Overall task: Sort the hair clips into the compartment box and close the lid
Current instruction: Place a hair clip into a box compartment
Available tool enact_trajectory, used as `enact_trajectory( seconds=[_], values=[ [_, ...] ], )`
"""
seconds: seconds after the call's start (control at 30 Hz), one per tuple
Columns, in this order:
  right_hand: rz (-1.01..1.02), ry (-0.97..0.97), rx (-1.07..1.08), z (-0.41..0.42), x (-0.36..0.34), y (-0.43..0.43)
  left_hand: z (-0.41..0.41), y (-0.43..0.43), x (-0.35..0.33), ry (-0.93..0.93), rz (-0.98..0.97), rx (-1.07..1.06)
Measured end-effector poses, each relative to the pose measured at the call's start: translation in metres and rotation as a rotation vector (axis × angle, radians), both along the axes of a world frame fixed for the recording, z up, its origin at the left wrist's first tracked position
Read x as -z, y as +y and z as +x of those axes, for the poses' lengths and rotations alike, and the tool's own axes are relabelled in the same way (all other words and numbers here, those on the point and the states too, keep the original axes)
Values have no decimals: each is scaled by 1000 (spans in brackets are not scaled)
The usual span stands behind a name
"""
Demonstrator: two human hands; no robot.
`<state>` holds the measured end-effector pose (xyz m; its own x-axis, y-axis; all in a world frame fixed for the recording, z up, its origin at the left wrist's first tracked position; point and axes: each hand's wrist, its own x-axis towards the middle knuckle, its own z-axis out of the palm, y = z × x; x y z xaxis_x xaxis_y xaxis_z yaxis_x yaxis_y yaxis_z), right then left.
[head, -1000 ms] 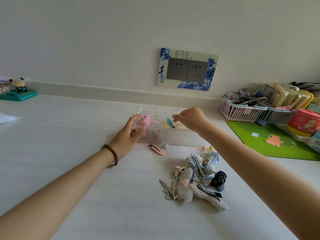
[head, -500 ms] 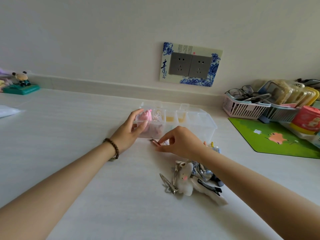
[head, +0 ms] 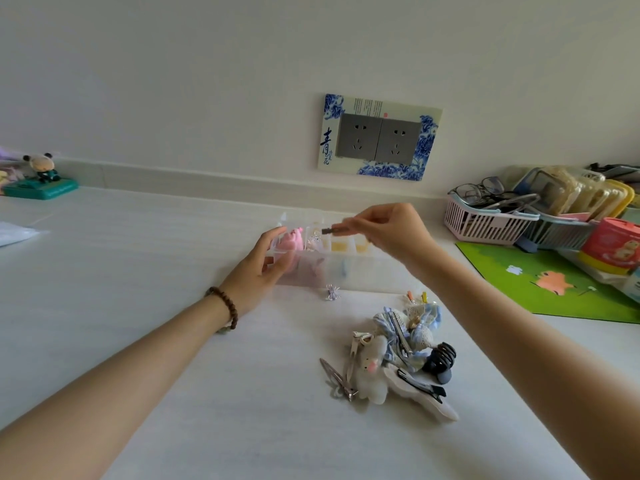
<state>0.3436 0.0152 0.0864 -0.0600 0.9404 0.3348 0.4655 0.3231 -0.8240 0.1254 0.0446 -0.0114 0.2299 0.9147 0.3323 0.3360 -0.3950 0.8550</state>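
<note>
My right hand (head: 388,233) has lifted the slim clip (head: 334,231) off the table, pinched (barely), over the compartment box (head: 346,261); my left hand (head: 263,271) cups its left end. Pile (head: 398,355) remains nearer.

Head-worn view looks forward and down; table (head: 104,271) near, wall (head: 207,81) beyond.
</note>
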Motion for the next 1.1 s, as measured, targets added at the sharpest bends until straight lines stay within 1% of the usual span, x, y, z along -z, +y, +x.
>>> enact_trajectory(
  seconds=[0.03, 0.1, 0.17, 0.23, 0.27, 0.37, 0.4, 0.47, 0.5, 0.53, 0.57, 0.63, 0.67, 0.73, 0.8, 1.0, 1.1],
  values=[
    [6, -19, 43, 3, -2, 7, 0, 0, 0, -3, 1, 3],
    [-19, -168, 92, 8, -2, 19, 1, -1, -1, -15, -2, 8],
    [-93, -313, 60, 11, 1, 27, 2, -1, -2, -20, -4, 10],
    [-144, -322, 19, 12, 4, 33, 1, -1, -2, -21, -6, 12],
    [-139, -312, 26, 13, 6, 35, 1, -1, -1, -18, -9, 12],
    [2, -279, 107, 13, 8, 35, 1, -1, -1, -12, -5, 12],
    [42, -258, 89, 12, 8, 31, 1, -1, -1, -13, -4, 10],
    [34, -261, -67, 10, 8, 17, 0, 1, 0, -16, -5, 8],
    [2, -320, -164, 8, 11, 8, 0, 2, 1, -16, -4, 10],
    [-29, -418, -234, 6, 15, 0, 0, 3, 2, -14, -1, 11],
    [-41, -535, -263, 4, 21, -6, 0, 3, 3, -9, 2, 10],
    [-17, -753, -197, 0, 31, -10, 0, 3, 3, -5, 7, 3],
    [-14, -812, -143, -1, 35, -10, 0, 3, 2, -6, 10, 2],
    [-36, -823, -88, -5, 41, -10, 0, 2, 2, -11, 11, 5],
    [-41, -803, -86, -7, 42, -9, 0, 1, 2, -22, 3, 6],
    [-73, -729, -225, -3, 44, -13, 0, 1, 1, -16, -11, 8],
    [-79, -646, -272, 0, 49, -16, -1, 2, 2, -7, -8, 5]
  ],
)
